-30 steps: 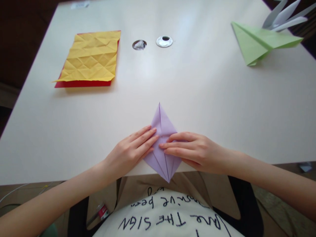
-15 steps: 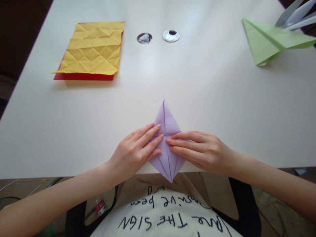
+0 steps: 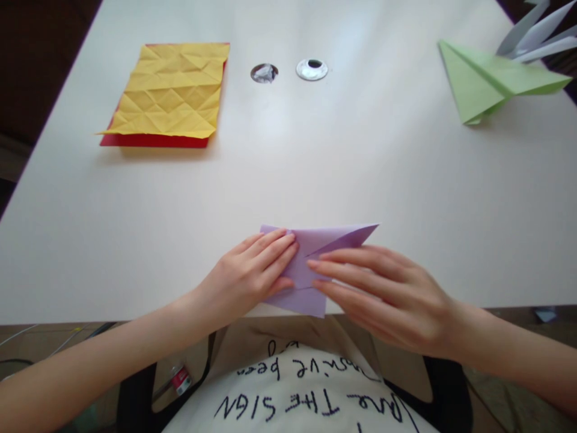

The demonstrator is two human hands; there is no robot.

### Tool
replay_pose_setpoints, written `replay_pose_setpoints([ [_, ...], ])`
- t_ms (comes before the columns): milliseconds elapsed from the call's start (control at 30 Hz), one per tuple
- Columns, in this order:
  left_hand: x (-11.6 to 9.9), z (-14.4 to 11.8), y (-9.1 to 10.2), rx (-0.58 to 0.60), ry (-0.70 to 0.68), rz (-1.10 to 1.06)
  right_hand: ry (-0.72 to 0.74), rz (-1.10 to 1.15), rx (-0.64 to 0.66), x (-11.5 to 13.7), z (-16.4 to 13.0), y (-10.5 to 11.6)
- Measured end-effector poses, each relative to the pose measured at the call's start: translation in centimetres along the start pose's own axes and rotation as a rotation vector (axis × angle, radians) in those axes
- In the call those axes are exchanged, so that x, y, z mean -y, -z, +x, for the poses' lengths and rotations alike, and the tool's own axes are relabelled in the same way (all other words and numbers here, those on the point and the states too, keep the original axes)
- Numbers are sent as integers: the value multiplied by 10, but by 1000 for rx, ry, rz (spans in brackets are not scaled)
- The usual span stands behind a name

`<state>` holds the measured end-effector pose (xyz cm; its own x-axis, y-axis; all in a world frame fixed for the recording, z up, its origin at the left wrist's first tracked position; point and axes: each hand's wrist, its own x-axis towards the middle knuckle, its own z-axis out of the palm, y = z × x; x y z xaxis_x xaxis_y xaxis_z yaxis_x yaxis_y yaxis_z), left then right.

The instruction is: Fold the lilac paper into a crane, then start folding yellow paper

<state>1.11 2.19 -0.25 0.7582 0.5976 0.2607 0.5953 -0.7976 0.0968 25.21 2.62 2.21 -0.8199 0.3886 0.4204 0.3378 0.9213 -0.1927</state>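
White tabletop (image 3: 369,162), that's what I'm standing over. On it: folded lilac paper (image 3: 311,240), near edge; flat red paper sheet (image 3: 153,142), left, mostly under a creased yellow paper sheet (image 3: 169,90); folded pale-green paper (image 3: 487,81), far right; silvery round cap (image 3: 309,72), black opening, towards the back.

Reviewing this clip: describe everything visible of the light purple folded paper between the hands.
The light purple folded paper, thin-looking and matte, lies near the front edge of the white rectangular table. Its far edge is long and fairly straight, ending in a sharp tip at right beside a darker, shaded flap; a lower corner reaches the table's front edge. The bare left hand covers its left part; the blurred bare right hand overlaps its right, grip unclear.
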Motion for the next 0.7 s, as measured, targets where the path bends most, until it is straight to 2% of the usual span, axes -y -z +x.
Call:
replay_pose_setpoints([
  [133,18,8,10,193,-81,24,-65,-262,-66,-26,9,15],
  [233,17,14,14,234,-103,28,-76,-257,-10,-39,9,13],
  [300,10,17,12,168,-78,24,-75,-205,45,-44,5,7],
  [400,-2,20,2,2,19,6,-20,-159,97,-47,-5,-1],
  [500,-6,20,-7,-50,57,-28,58,-178,74,-49,-10,-4],
  [700,-3,13,-9,-120,-71,-108,179,-166,42,-50,-4,-9],
])
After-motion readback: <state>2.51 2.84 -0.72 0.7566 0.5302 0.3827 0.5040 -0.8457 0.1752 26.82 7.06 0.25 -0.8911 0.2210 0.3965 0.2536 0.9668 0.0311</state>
